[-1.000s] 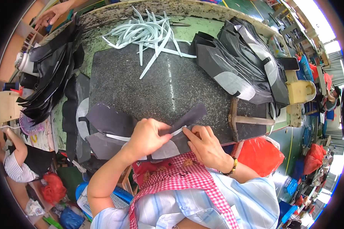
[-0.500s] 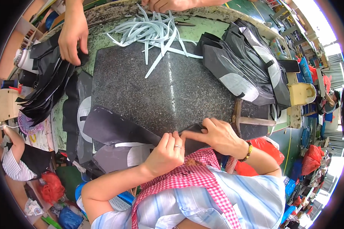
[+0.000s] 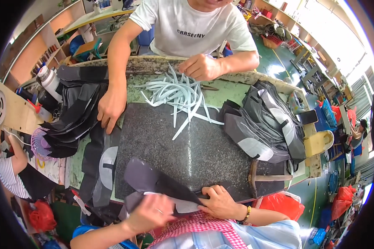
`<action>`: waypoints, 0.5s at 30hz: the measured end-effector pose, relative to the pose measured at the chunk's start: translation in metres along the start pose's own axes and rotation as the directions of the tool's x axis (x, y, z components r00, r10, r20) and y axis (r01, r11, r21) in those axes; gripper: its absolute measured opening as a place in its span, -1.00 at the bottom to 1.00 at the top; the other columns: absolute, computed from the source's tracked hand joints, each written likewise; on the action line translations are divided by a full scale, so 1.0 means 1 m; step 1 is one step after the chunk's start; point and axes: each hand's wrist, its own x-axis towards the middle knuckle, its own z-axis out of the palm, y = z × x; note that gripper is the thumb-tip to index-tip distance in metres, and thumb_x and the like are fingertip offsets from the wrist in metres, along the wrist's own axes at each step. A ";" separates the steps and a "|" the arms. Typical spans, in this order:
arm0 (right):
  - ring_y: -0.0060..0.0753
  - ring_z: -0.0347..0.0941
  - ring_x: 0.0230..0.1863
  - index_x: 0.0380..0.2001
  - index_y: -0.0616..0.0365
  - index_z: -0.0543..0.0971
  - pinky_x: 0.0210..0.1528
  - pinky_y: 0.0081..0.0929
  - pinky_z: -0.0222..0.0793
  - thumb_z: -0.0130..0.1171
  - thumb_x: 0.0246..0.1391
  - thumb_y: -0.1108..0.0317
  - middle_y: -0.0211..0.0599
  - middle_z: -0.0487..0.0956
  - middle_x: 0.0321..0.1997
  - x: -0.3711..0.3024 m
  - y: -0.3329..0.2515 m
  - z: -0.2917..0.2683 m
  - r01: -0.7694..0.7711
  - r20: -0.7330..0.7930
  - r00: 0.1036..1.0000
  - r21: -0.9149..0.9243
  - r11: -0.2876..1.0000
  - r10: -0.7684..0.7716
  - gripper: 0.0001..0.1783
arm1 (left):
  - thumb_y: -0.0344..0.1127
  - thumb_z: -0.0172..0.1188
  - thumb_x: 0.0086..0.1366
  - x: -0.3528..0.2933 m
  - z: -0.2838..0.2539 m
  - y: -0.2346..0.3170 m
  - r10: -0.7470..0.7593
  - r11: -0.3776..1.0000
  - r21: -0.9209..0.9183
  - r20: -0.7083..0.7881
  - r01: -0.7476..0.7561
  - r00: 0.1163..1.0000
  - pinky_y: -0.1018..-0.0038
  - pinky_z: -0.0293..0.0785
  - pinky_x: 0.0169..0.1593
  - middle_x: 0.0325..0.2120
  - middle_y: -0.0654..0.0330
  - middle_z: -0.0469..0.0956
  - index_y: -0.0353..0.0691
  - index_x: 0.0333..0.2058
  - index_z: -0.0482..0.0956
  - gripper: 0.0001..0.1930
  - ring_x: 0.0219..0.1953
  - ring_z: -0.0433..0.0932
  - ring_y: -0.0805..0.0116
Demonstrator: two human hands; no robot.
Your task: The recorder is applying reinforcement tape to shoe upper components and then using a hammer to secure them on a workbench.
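A long black piece of shoe-upper material lies slantwise over the near edge of the dark stone slab. My right hand grips its near right end, with thumb and fingers bent around the edge. Under it shows a grey piece with a light patch. My left hand is smeared by motion beside the near edge of these pieces, so its finger pose is unclear. Just above its fingers shows a short white strip, partly hidden.
Across the table a person's hand touches black pieces at left; the other is above pale strips. At right lie stacked black uppers and a hammer. A grey-patched piece lies left of the slab.
My left hand has come away from beside the right, moving left and nearer me. The view has tilted up, showing more of the person opposite. My right hand still holds the black piece.
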 end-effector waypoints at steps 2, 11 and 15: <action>-0.14 0.35 -0.08 -0.17 0.23 0.62 -0.01 -0.25 0.30 0.24 0.06 0.12 -0.15 0.41 -0.06 0.002 -0.002 -0.001 0.064 -0.007 0.998 -0.019 0.998 -0.064 -0.60 | -0.23 0.09 0.21 -0.017 0.014 -0.026 0.167 0.976 0.154 -0.065 -0.155 0.984 0.27 0.45 0.08 -0.10 0.07 0.60 -0.29 -0.18 0.63 -0.69 -0.05 0.55 0.21; 0.19 0.42 0.09 0.00 0.47 0.44 0.13 -0.21 0.38 0.29 0.00 0.37 0.24 0.46 0.05 0.068 -0.046 -0.005 -0.088 -0.015 0.994 0.490 0.867 0.109 -0.48 | -0.27 0.11 0.07 -0.015 0.020 0.005 -0.088 0.996 0.013 -0.094 0.089 0.992 0.29 0.48 0.08 -0.07 0.03 0.56 -0.30 -0.21 0.63 -0.67 -0.03 0.56 0.10; 0.16 0.47 0.01 0.01 0.42 0.46 0.07 -0.19 0.41 0.19 0.07 0.41 0.17 0.53 -0.04 0.089 -0.058 -0.007 -0.122 0.008 0.990 0.537 0.835 0.139 -0.56 | -0.29 0.12 0.08 -0.026 0.042 0.004 -0.155 0.986 -0.092 -0.200 0.139 0.967 0.23 0.46 0.12 -0.04 0.02 0.52 -0.33 -0.14 0.61 -0.63 0.01 0.52 0.07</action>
